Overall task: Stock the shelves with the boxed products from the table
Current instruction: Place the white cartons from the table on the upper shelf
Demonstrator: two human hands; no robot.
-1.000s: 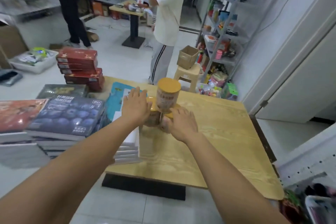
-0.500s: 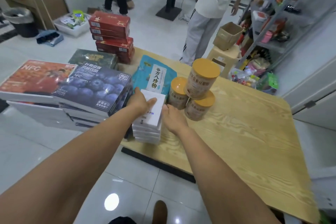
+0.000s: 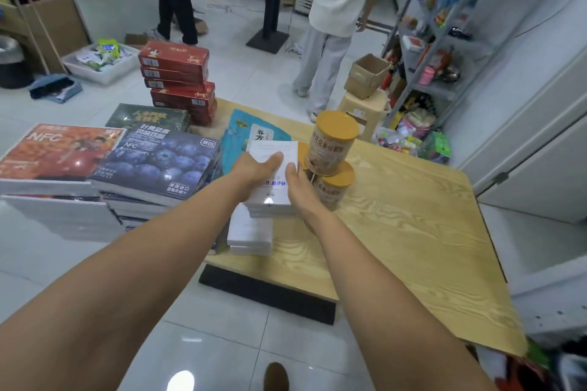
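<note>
A small stack of flat white boxes (image 3: 275, 192) hangs lifted above the wooden table (image 3: 397, 216). My left hand (image 3: 254, 168) grips its left side with the thumb laid across the top box. Its right side is held by my right hand (image 3: 297, 184). More white boxes (image 3: 251, 233) stay stacked on the table just below and to the left. Large flat boxes, one with blueberries (image 3: 158, 165) and one orange (image 3: 54, 152), lie piled at the left. Red boxes (image 3: 178, 79) are stacked at the table's far corner.
Three yellow-lidded tins (image 3: 333, 149) stand piled right beside my right hand, with a teal pouch (image 3: 241, 133) behind the boxes. A metal shelf rack (image 3: 435, 28) with goods stands at the back right. Two persons stand beyond the table, one (image 3: 336, 19) near the rack.
Both hands left the tins, took hold of the top white boxes and raised them off the stack. The camera tilted down and nearer.
</note>
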